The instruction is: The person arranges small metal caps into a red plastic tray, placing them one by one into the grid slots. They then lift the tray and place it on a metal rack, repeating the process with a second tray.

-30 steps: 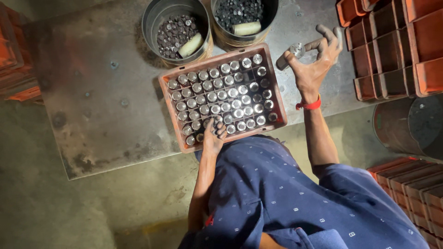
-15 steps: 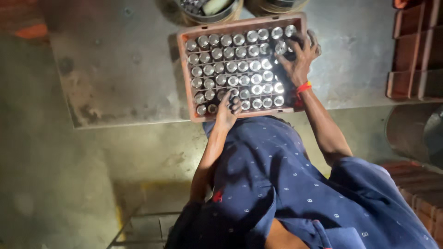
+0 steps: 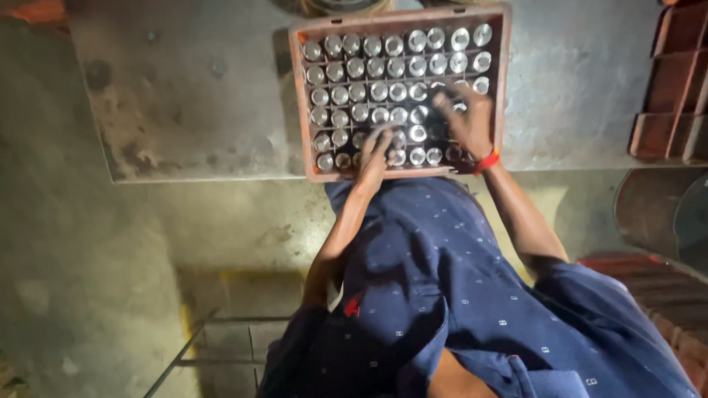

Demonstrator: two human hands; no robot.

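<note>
A red-brown plastic crate [image 3: 296, 88] stands on a grey metal slab and holds several rows of small glass bottles [image 3: 369, 70] with shiny tops. My left hand [image 3: 374, 153] lies on the bottle tops at the crate's near edge, fingers spread, holding nothing. My right hand [image 3: 466, 121], with a red band at the wrist, is down among the bottles in the crate's near right corner. It is blurred, so its grip is unclear. My blue dotted shirt fills the lower part of the view.
The metal slab [image 3: 192, 96] ends just below the crate, with concrete floor [image 3: 96, 280] beneath. Stacked red-brown crates [image 3: 671, 88] stand at the right, and a dark round drum [image 3: 664, 214] below them. A bucket rim [image 3: 339, 6] shows at the top edge.
My right hand came down from beside the crate, where it held a bottle, into the crate's near right corner. My left hand stayed on the near edge. The view moved closer to the crate.
</note>
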